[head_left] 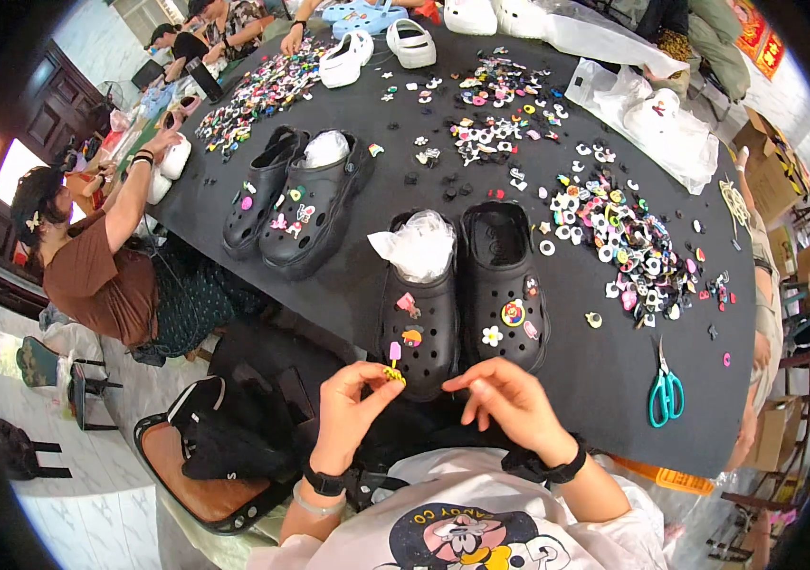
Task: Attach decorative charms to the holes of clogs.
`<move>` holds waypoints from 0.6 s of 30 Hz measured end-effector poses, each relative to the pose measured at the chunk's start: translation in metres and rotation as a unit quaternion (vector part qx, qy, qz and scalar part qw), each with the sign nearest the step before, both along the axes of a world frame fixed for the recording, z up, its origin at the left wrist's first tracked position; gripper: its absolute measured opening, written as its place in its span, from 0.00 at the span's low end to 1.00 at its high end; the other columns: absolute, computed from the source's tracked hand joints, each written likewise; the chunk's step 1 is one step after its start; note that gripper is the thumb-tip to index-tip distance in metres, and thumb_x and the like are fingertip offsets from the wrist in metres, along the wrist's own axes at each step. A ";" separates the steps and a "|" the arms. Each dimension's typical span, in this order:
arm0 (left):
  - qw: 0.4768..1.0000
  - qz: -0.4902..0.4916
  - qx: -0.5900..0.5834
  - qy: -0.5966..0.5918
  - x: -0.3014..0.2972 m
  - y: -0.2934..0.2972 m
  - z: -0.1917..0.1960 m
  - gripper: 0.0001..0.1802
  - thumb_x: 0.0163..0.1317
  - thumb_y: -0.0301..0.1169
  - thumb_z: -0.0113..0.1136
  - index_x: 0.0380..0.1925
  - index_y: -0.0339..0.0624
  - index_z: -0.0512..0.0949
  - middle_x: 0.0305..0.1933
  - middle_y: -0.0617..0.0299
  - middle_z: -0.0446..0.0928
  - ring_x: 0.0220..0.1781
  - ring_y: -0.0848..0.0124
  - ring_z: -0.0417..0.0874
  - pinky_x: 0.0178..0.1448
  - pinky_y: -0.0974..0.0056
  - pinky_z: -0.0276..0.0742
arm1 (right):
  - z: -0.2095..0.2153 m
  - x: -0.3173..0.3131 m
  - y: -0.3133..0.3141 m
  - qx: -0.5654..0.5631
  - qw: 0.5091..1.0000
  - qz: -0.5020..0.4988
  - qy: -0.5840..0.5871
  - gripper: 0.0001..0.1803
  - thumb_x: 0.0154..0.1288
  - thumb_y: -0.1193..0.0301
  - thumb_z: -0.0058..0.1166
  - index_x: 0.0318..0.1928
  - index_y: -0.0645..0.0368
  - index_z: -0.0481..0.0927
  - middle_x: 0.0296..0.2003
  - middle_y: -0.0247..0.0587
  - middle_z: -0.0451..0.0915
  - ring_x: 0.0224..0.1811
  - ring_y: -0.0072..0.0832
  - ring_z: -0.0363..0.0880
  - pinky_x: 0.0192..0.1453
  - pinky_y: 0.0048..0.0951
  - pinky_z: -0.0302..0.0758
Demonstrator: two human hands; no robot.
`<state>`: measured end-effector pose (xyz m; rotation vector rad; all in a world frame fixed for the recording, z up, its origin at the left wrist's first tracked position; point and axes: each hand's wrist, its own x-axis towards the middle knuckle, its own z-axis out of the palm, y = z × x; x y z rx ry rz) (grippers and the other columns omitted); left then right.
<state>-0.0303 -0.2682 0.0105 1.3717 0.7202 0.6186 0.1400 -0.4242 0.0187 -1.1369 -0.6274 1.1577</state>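
Fingertips of the left hand [352, 404] pinch a small yellow charm [393, 374] just at the toe of the near black clog [421, 323], held close for fitting. The right hand [509, 399] hovers beside it, fingers loosely curled, holding nothing I can see. Loose charms [619, 237] lie heaped on the black worktop [604, 380], within reach.

Scissors [666, 391] right of clog pair [463, 294] on table [604, 380]

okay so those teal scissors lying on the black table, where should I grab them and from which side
Probably by the teal handle loops: the scissors lie flat on the black table with the loops toward you and the shut blades pointing away. Come from above on the near side with the right hand, the closer one.
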 end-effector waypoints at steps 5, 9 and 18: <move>0.993 -0.037 0.076 0.085 -0.001 0.014 -0.006 0.08 0.53 0.17 0.68 0.34 0.35 0.81 0.35 0.63 0.81 0.35 0.78 0.76 0.41 0.73 0.71 | 0.005 0.019 -0.009 -0.014 0.998 -0.045 -0.041 0.08 0.75 0.71 0.46 0.48 0.61 0.75 0.44 0.39 0.82 0.29 0.16 0.75 0.31 0.17 0.71; 0.956 -0.072 0.267 0.100 0.028 0.020 0.020 0.07 0.48 0.21 0.72 0.27 0.36 0.83 0.32 0.63 0.81 0.34 0.76 0.74 0.39 0.70 0.69 | 0.001 0.025 -0.014 -0.004 0.996 -0.070 -0.047 0.07 0.73 0.73 0.48 0.46 0.62 0.75 0.42 0.38 0.82 0.30 0.15 0.73 0.35 0.17 0.72; 0.918 -0.094 0.364 0.130 0.052 0.013 0.015 0.08 0.47 0.24 0.73 0.25 0.38 0.82 0.30 0.61 0.77 0.33 0.69 0.75 0.37 0.66 0.71 | -0.001 0.015 -0.017 -0.062 0.966 0.018 -0.250 0.20 0.68 0.71 0.54 0.57 0.65 0.69 0.46 0.53 0.83 0.33 0.32 0.86 0.38 0.31 0.81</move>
